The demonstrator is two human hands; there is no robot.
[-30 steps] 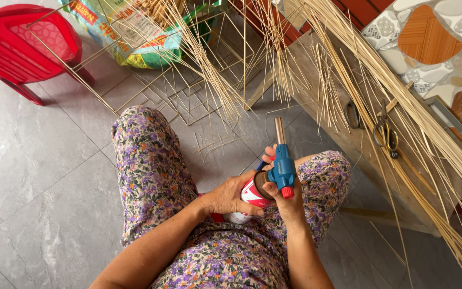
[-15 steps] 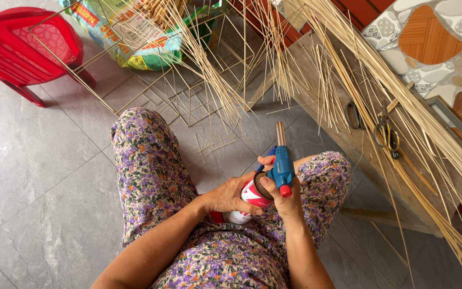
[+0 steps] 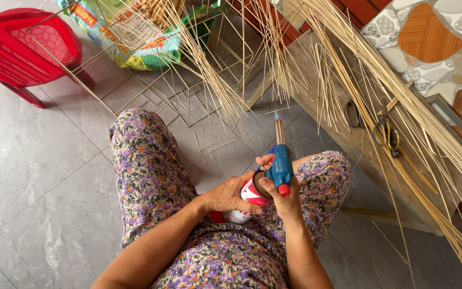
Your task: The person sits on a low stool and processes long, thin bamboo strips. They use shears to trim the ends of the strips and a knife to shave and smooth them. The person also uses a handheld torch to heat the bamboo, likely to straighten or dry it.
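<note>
Left hand (image 3: 230, 197): grip closed around the side of the gas can (image 3: 246, 199), fingers wrapped over its red and white body, thumb on top.
Right hand (image 3: 283, 199): grip closed on the blue torch head (image 3: 281, 170), thumb pressed beside the red knob at its near end, fingers curled under.
Gas can: lies tilted across the lap between the two hands, its top end meeting the torch head, its white base pointing back toward the body.
Torch head: sits on the top of the can, just ahead of the right thumb; its metal nozzle (image 3: 279, 131) points away from the person, with a small blue flame at the tip.
Lap: floral trousers (image 3: 148, 171) under both hands, knees spread to either side of the grip.
Ahead of the grip: thin bamboo sticks (image 3: 209, 75) fan down toward the grey tiled floor (image 3: 38, 176), over square stick frames (image 3: 188, 101) lying flat.
Right of the grip: a wooden tabletop (image 3: 364, 144) carries long bundles of sticks and a pair of scissors (image 3: 386, 134).
Far left of the grip: a red plastic chair (image 3: 22, 48).
Ahead and left: a printed sack (image 3: 129, 37) on the floor.
</note>
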